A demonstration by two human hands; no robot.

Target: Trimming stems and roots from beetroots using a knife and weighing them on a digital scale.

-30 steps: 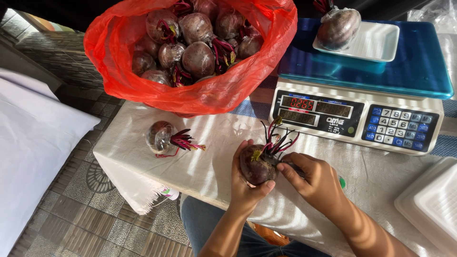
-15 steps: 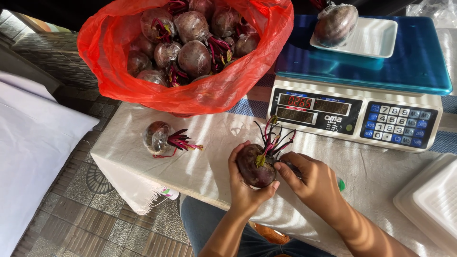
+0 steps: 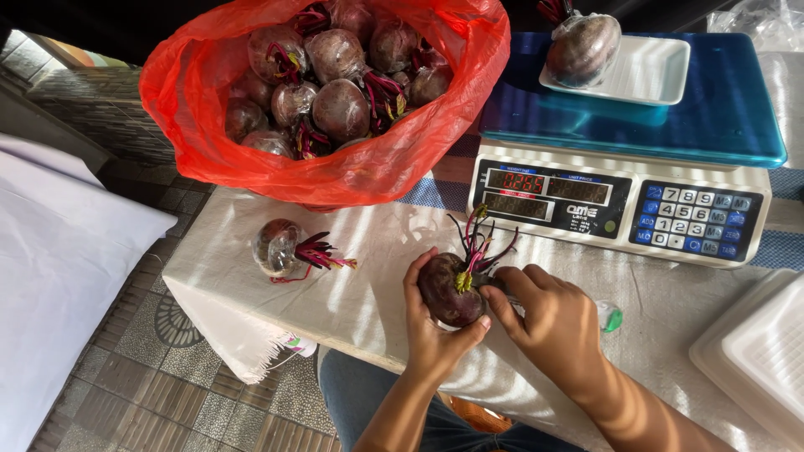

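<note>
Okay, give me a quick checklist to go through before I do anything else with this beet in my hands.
1. Grip: left hand cups the beet from below, right hand touches its right side. Ok.
2. Stems: the beet's stems point up, clear of both hands. Ok.
3. Scale pan: the white tray already holds a wrapped beet; half the tray is free. Not ok for a separate weighing.
4. Scale: display lit. Ok.
5. Wrapped beet on the cloth: lies apart from the hands, short of the edge. Ok.
6. Red bag: open, full, resting against the table. Whether it is stable, cannot tell.
</note>
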